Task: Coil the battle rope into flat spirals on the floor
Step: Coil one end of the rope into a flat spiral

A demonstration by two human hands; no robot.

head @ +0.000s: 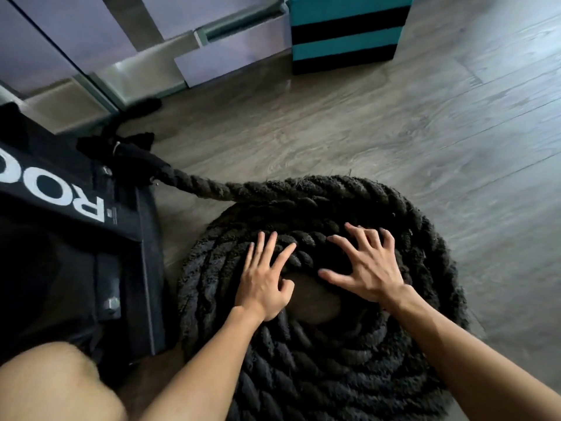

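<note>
A thick black battle rope (318,354) lies coiled in a flat spiral on the grey wood floor, with a small bare gap of floor at its centre. One strand (209,186) runs from the coil's far side up left to an anchor (127,159) at the rack base. My left hand (264,281) rests flat on the inner turns left of the centre, fingers spread. My right hand (367,265) presses on the inner turns right of the centre, fingers splayed. Neither hand grips the rope.
A black rack base with white lettering (69,208) stands at the left, touching the coil's edge. A teal and black box (346,28) sits at the back. A wall with glass panels (91,50) runs along the far left. My bare knee (57,384) is at bottom left.
</note>
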